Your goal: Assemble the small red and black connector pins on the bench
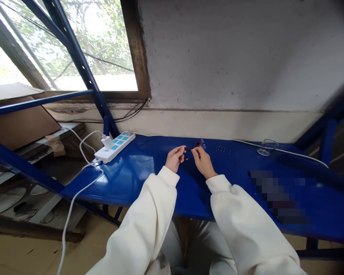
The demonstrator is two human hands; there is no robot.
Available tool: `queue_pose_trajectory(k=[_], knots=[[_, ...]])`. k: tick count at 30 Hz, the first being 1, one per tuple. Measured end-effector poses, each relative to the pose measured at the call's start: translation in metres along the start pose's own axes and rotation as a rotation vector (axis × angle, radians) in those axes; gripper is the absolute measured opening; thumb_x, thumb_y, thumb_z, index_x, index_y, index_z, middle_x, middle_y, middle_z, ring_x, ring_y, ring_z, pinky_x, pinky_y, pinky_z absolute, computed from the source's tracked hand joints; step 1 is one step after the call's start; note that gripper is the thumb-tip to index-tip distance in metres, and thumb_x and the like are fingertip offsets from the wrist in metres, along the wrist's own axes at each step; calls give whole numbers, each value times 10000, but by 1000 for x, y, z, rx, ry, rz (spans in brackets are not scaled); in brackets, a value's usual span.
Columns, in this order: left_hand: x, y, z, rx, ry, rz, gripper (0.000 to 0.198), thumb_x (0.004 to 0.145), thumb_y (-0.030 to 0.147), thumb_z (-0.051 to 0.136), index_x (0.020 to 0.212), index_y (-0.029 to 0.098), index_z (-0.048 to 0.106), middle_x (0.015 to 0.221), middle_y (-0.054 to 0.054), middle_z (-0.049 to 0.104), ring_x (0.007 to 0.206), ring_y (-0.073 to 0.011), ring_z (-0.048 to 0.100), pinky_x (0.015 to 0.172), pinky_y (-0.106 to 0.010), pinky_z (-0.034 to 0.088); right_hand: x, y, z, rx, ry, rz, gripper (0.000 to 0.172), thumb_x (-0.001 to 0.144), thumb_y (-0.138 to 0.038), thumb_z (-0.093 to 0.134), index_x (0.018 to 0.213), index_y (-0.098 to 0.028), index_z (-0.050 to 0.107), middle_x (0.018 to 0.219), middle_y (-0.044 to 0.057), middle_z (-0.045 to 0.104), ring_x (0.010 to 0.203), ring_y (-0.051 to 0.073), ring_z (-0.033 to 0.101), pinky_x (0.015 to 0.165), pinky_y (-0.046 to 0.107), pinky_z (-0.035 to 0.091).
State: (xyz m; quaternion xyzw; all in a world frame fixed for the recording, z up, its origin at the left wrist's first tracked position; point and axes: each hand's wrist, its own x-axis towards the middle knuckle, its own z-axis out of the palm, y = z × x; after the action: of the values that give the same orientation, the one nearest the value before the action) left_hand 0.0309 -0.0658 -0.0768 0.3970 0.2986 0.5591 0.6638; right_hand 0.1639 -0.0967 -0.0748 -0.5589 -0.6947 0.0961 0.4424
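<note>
Above the blue tabletop [126,172], my left hand [175,158] and my right hand [203,162] face each other with fingers pinched. Between them runs a thin, dark, short piece [188,149], its left end at my left fingertips and its right end at my right fingertips. It is too small to name. Just beyond my right hand sit a small red item [198,143] and a cluster of clear little pieces [202,144]. Several tiny pins or screws [220,148] stand in a group to the right of them.
A white power strip [114,147] with a plugged-in charger and trailing white cable lies at the left. A clear glass cup [267,147] stands at the back right by a white cable [301,156]. A blurred-out object [278,198] lies at the right. Blue posts frame both sides.
</note>
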Motion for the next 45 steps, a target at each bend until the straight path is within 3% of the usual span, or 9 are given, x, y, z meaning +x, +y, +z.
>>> queue_pose_trajectory(k=[6,15,21,37,45], knots=[[1,-2,0,9,9,31,356,616,341,702,883,123,614,673,14,502,444,-12,394,383,-170,251,1,2,2,14,15,-49,297,881,-383,291,844,-184,509,706,16,569,606,118,512,601,207,370],[1,-1,1,-28,36,46,367,592,330,720,869,114,612,654,21,487,435,-15,396,380,-177,238,3,9,5,-36,134,-224,245,878,-343,350,867,-182,534,786,42,594,659,130,530,605,222,379],[1,1,0,-48,47,30,357,597,320,718,870,116,610,645,23,481,435,-16,395,388,-177,244,2,6,1,-149,141,-300,242,888,-307,342,918,-185,548,871,51,613,755,133,563,633,210,394],[2,3,-2,-113,104,18,336,609,360,707,823,129,591,623,36,459,428,-7,375,377,-163,235,0,6,0,-96,64,-204,251,874,-326,360,1022,-187,508,910,51,611,674,125,568,586,218,402],[-2,0,3,28,-51,1,398,591,349,717,897,125,594,685,9,530,431,-17,409,375,-173,261,0,8,3,-87,64,-204,239,858,-306,380,1004,-195,534,931,55,609,757,142,575,663,240,434]])
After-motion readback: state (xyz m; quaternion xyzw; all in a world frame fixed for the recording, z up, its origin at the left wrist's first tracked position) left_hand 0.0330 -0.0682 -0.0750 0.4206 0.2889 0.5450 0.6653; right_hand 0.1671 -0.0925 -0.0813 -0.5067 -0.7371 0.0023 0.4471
